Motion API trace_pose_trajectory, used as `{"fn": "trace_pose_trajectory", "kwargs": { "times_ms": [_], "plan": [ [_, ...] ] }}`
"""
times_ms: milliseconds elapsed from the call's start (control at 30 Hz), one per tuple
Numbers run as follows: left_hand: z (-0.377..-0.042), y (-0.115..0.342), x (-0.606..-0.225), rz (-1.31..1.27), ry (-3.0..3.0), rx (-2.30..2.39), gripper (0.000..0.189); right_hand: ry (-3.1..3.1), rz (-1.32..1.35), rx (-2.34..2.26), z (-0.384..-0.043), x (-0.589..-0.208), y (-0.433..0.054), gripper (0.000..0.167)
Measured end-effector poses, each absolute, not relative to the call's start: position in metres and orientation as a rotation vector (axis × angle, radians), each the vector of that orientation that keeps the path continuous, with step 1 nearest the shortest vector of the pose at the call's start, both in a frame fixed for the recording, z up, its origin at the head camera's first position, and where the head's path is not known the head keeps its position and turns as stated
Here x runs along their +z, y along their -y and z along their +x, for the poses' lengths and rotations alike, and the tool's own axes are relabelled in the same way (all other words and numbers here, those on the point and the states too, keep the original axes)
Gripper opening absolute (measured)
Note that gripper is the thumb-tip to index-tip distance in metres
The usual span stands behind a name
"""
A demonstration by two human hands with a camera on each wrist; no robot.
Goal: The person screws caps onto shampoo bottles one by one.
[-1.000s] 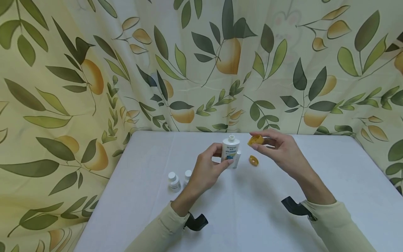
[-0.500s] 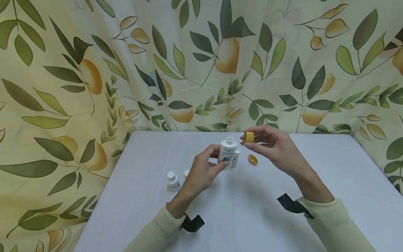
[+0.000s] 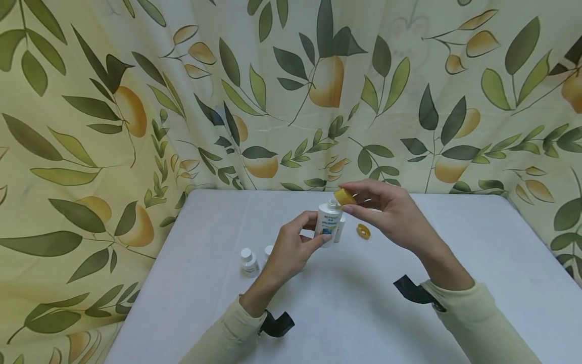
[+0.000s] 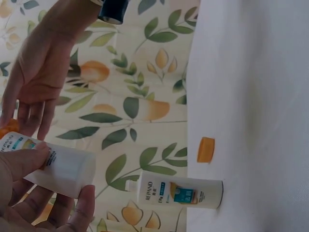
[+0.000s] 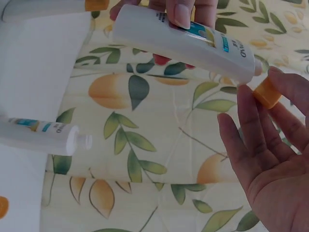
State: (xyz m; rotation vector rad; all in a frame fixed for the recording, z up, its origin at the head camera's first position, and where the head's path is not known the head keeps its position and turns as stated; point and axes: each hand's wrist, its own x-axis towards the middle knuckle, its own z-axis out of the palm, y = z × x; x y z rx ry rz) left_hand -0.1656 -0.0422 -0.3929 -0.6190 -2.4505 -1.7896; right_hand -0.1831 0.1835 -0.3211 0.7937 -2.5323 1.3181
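Note:
My left hand (image 3: 295, 245) grips a white lotion bottle (image 3: 328, 222) round its body, tilted above the table; its printed label shows blue and yellow. Between the thumb and fingers of my right hand (image 3: 393, 212) is a yellow-orange cap (image 3: 346, 196), right at the bottle's mouth. In the right wrist view the cap (image 5: 267, 93) sits at the tip of the bare nozzle, at an angle to it. A second uncapped bottle (image 4: 166, 189) of the same kind stands on the table behind the held one. Another orange cap (image 3: 364, 231) lies near it.
Two small white-capped bottles, one in front (image 3: 249, 263) and one partly hidden (image 3: 269, 252) by my left forearm, stand on the white-covered table (image 3: 182, 293). A white bottle with an orange cap (image 5: 96, 5) shows at the right wrist view's top. A leaf-patterned curtain (image 3: 291, 101) hangs behind.
My right hand has turned the cap over and moved it left to the bottle's mouth. My left hand has shifted slightly left with the bottle, which leans a little more.

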Motion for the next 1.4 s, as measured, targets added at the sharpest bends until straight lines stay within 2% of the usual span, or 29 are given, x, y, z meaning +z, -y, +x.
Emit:
{"fn": "trace_pose_trajectory", "kwargs": {
  "times_ms": [733,1400],
  "plan": [
    [-0.166,0.04,-0.395,-0.624,2.407,-1.824,0.044,2.539,0.857,1.293,-0.187,-0.318,-0.176,0.036],
    [-0.165,0.04,-0.394,-0.651,2.387,-1.845,0.044,2.558,0.865,1.528,-0.19,-0.323,-0.171,0.027]
  ]
}}
